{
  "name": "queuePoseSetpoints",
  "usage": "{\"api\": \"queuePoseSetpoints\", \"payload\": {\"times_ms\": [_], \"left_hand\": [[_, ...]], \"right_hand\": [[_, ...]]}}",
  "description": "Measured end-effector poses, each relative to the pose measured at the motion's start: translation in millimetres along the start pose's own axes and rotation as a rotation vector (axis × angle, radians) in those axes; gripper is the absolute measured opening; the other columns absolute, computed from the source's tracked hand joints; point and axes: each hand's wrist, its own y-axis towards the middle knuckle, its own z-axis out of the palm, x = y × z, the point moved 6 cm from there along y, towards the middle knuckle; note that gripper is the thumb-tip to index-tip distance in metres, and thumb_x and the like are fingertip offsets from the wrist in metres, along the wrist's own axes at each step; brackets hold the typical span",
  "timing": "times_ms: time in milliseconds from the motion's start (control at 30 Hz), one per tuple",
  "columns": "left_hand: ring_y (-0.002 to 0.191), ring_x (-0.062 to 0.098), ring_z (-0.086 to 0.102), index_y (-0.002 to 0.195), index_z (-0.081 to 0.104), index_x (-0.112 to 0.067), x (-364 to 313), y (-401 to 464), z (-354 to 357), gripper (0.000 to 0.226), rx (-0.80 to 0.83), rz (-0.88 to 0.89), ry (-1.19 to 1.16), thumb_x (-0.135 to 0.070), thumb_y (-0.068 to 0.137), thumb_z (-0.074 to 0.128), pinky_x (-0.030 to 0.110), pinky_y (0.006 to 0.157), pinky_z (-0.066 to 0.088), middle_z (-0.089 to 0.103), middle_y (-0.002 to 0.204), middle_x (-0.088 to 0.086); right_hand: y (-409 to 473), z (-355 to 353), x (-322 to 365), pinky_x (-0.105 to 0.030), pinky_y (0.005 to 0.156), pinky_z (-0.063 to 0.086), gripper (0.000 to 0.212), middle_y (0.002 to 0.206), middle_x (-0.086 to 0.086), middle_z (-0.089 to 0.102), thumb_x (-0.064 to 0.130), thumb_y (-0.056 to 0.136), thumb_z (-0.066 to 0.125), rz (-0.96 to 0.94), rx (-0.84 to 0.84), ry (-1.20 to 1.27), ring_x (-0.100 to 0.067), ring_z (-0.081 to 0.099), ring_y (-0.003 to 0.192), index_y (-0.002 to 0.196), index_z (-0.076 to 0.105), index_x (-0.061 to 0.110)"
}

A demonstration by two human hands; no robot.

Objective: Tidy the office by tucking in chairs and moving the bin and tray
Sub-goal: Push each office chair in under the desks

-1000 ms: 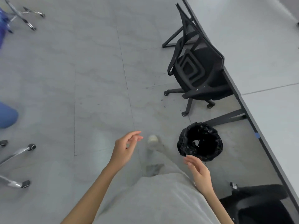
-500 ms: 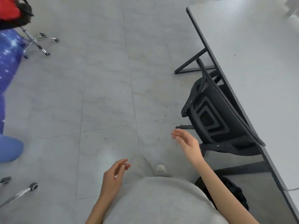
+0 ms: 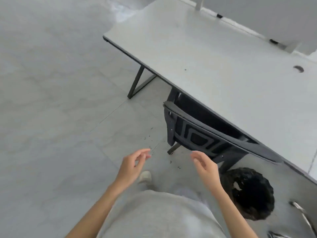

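Grey floor (image 3: 51, 117) holds chair (image 3: 197, 134) tucked under desk (image 3: 223, 66), bin (image 3: 252, 194) beside; left hand (image 3: 132, 165) and right hand (image 3: 205, 167) hover with empty, relaxed grip.

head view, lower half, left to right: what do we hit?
left hand → shoe → right hand → bin → chrome chair leg. The black chair, tucked under the desk, spans several of these, so it is left out.

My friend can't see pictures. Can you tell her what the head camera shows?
Two empty hands, left hand and right hand, hover open near a black chair tucked under a grey desk. A black-lined bin stands on the floor beside the chair.
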Motion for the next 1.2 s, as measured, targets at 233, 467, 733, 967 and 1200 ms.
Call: {"api": "queuePoseSetpoints", "payload": {"times_ms": [233,467,733,967,1200], "left_hand": [[0.102,0.004,0.052,0.112,0.062,-0.012,-105.6,123.5,12.4,0.037,0.187,0.56,0.249,-0.03,0.084,0.046,0.004,0.09,0.034,0.064,0.106,-0.006],[0.099,0.023,0.062,0.108,0.062,-0.011,-119.2,153.2,100.4,0.04,0.35,0.837,0.905,-0.029,0.074,0.074,0.034,0.084,0.048,0.068,0.106,0.006],[0.054,0.019,0.057,0.069,0.06,-0.01,-111.8,174.2,80.3,0.027,0.199,0.965,0.98,-0.004,0.053,0.081,0.022,0.043,0.041,0.059,0.06,0.002],[0.054,0.021,0.057,0.067,0.058,-0.011,-91.9,203.3,33.9,0.031,0.264,1.022,0.919,-0.005,0.051,0.084,0.023,0.046,0.042,0.059,0.059,0.001],[0.054,0.02,0.06,0.067,0.061,-0.012,-71.9,229.6,-21.3,0.029,0.274,1.149,0.857,-0.008,0.051,0.084,0.022,0.044,0.043,0.062,0.06,0.0]], "right_hand": [[5.8,-76.5,54.5,-0.016,0.084,0.043,0.032,0.108,0.011,0.06,0.008,0.087,0.058,-0.093,-0.446,-0.256,-0.003,0.056,0.098,0.117,0.059,0.019],[37.9,-106.2,3.8,-0.038,0.107,0.031,0.053,0.134,0.0,0.053,0.031,0.083,0.062,0.076,-0.149,-0.816,-0.02,0.043,0.128,0.132,0.046,0.019],[51.0,-108.8,-1.8,-0.037,0.096,0.041,0.038,0.117,0.002,0.066,0.019,0.08,0.065,0.1,-0.263,-0.804,-0.02,0.058,0.11,0.119,0.06,0.019],[46.1,-66.1,19.2,-0.032,0.083,0.047,0.039,0.119,0.009,0.064,0.026,0.082,0.059,0.237,-0.238,-0.798,-0.018,0.058,0.107,0.121,0.057,0.027],[49.5,-5.2,47.4,-0.03,0.08,0.046,0.039,0.12,0.013,0.063,0.027,0.083,0.057,0.336,-0.315,-0.785,-0.014,0.057,0.11,0.122,0.055,0.031]]}}
